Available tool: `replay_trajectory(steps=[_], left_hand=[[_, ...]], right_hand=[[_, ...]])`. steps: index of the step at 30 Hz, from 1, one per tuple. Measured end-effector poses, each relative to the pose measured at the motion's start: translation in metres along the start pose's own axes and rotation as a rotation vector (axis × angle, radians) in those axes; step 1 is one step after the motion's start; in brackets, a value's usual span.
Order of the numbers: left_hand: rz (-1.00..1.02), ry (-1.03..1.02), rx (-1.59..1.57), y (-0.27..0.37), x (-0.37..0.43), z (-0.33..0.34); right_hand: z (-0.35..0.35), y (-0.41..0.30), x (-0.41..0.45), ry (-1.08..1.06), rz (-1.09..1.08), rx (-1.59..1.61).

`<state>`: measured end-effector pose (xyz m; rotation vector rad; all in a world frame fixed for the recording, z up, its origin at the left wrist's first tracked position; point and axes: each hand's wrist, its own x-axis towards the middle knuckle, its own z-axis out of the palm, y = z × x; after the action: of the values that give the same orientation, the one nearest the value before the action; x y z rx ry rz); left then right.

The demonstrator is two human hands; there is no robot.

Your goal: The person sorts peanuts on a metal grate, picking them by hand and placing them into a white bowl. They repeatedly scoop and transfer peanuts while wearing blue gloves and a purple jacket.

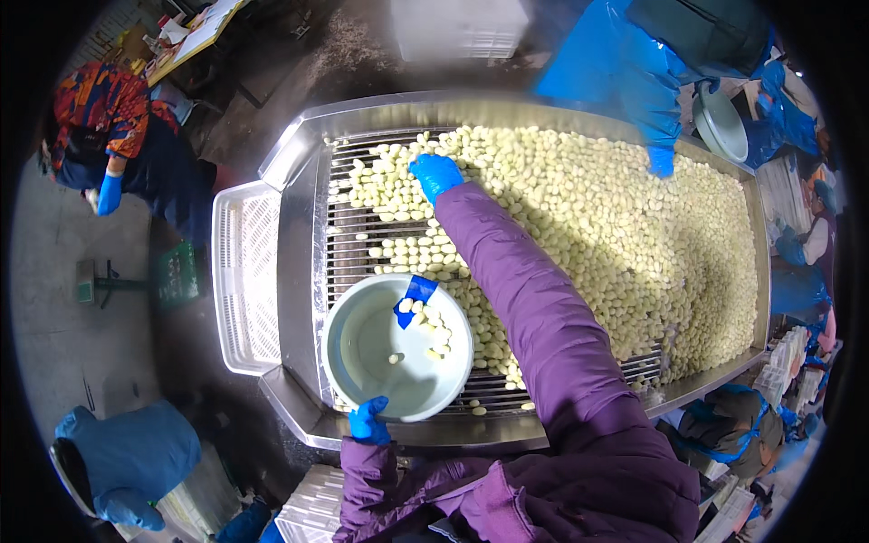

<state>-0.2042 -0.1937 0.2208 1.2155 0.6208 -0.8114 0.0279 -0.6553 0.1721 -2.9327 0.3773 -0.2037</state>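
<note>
Many pale green oval pieces, like silkworm cocoons (pixel 611 237), are heaped across a steel-framed table with a slatted metal top (pixel 346 258). My right hand (pixel 436 176), in a blue glove, reaches out over the upper left part of the heap and touches it; whether it grips any piece is hidden. My left hand (pixel 369 421), also blue-gloved, holds the near rim of a pale round plastic basin (pixel 360 366) resting on the slats. Several of the pieces and some blue tape lie inside the basin.
A white perforated plastic basket (pixel 246 278) adjoins the table's left end. Across the table a person in blue protective wear (pixel 662 115) has a gloved hand at the heap. Other people are at both sides. A white crate (pixel 461 27) stands beyond, and more crates (pixel 312 502) lie below left.
</note>
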Motion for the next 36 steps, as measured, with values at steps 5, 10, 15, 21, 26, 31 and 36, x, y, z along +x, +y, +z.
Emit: replay_trajectory(steps=[5,10,15,21,26,31,36], left_hand=[[0.013,-0.006,-0.081,0.001,-0.001,-0.005],[-0.013,-0.022,-0.033,0.026,-0.006,0.042],[-0.039,-0.168,0.050,0.028,0.002,0.044],[-0.157,-0.212,0.011,0.023,0.006,0.056],[-0.190,-0.214,-0.030,0.026,-0.007,0.035],[-0.292,-0.179,-0.105,0.032,-0.019,0.014],[-0.293,-0.136,-0.145,0.030,-0.026,0.003]], right_hand=[[-0.005,0.017,-0.022,0.093,-0.014,-0.033],[-0.047,0.025,-0.119,0.154,0.394,0.972],[-0.155,-0.047,-0.216,0.093,0.034,0.884],[-0.101,0.129,-0.274,0.276,0.413,0.156],[-0.101,0.131,-0.304,0.045,0.527,-0.233],[-0.101,0.057,-0.339,0.013,0.471,-0.128],[-0.118,-0.027,-0.393,-0.156,0.321,-0.038]])
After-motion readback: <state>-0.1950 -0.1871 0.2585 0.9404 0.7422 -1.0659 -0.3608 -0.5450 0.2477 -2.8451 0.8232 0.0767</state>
